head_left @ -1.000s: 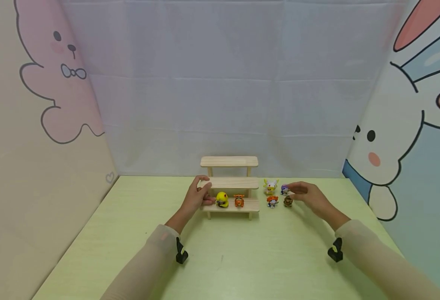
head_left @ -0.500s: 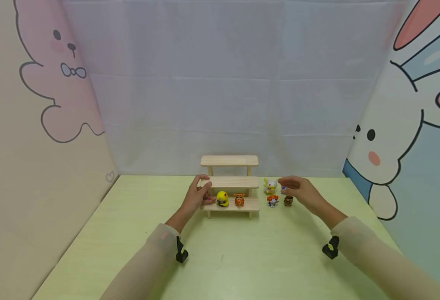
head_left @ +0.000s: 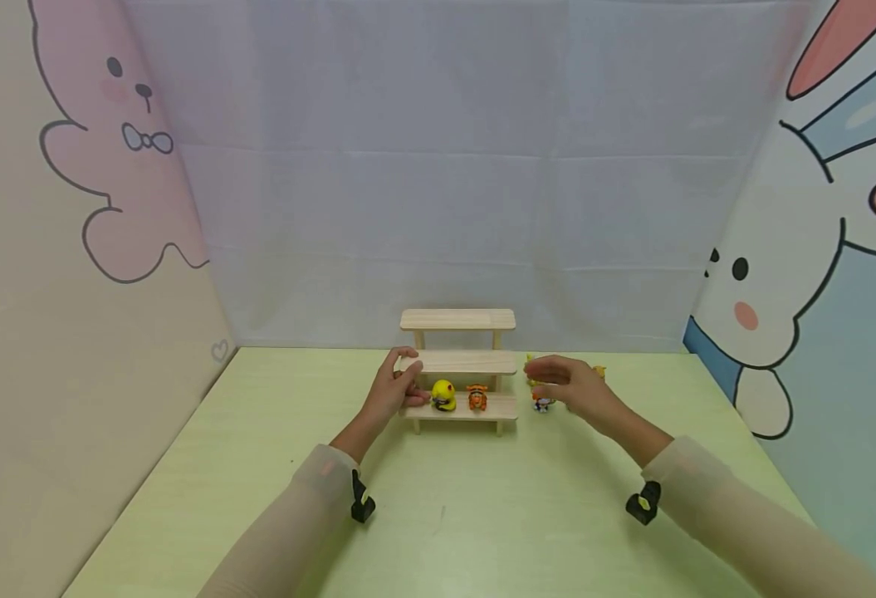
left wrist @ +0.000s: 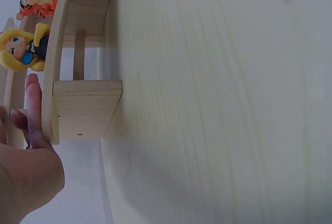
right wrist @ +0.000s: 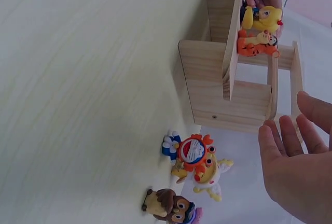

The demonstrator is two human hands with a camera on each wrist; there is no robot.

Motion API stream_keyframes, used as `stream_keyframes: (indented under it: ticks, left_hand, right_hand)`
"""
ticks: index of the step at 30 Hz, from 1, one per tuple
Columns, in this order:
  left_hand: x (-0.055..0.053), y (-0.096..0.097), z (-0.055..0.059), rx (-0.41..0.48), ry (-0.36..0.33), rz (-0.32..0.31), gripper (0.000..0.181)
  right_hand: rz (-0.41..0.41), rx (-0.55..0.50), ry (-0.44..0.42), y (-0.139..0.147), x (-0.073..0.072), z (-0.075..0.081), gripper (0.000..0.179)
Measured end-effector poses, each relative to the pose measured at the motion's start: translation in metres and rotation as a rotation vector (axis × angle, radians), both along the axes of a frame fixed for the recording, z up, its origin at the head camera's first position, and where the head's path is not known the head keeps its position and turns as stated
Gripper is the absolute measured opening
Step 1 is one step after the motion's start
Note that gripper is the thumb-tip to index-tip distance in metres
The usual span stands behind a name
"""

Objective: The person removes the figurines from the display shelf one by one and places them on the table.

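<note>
A three-tier wooden shelf stands at the back of the table. My left hand grips its left end, thumb on the middle tier and lower fingers by the bottom tier. On that bottom tier sit a yellow-hooded figurine and an orange tiger figurine. My right hand hovers over several figurines right of the shelf, holding nothing, thumb apart from the fingers. Below it, in the right wrist view, are a crab-hatted cat figurine, a white-and-yellow eared figurine, an owl figurine and a partly hidden purple-topped one.
The pale wooden table reaches toward me. A white cloth backdrop hangs close behind the shelf. Side panels with a pink bear and a white rabbit border the table left and right.
My right hand has moved left from the purple-topped figurine, now covering much of the white-and-yellow one. A small yellow thing shows behind that hand. My left hand keeps its grip on the shelf.
</note>
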State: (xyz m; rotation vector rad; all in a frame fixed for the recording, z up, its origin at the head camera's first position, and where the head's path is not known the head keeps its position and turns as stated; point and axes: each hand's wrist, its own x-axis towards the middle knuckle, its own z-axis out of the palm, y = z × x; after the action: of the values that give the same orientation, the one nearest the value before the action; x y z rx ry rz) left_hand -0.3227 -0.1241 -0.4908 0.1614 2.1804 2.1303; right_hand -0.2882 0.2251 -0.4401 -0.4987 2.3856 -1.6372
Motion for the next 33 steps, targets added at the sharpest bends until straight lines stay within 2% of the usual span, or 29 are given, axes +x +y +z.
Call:
stream_keyframes:
  ticks: [6,14,22,27,33]
  left_hand:
    - [0.0,0.0,-0.001,0.003,-0.01,0.011,0.032]
    - [0.0,0.0,-0.002,0.015,0.0,0.006,0.032]
    - [0.001,0.002,-0.001,0.019,-0.006,0.008,0.031]
    - [0.0,0.002,0.0,0.017,-0.011,0.008,0.03]
    - [0.0,0.001,-0.001,0.023,-0.01,0.002,0.031]
  right_hand:
    - [0.032,0.011,0.005,-0.016,0.006,-0.002,0.047]
    - [0.059,-0.038,0.0,-0.04,0.007,-0.011,0.042]
    - [0.083,-0.056,-0.001,-0.055,0.008,-0.017,0.047]
    - [0.06,-0.079,-0.019,-0.065,0.008,-0.021,0.052]
    - [0.026,-0.072,0.001,-0.074,0.005,-0.031,0.055]
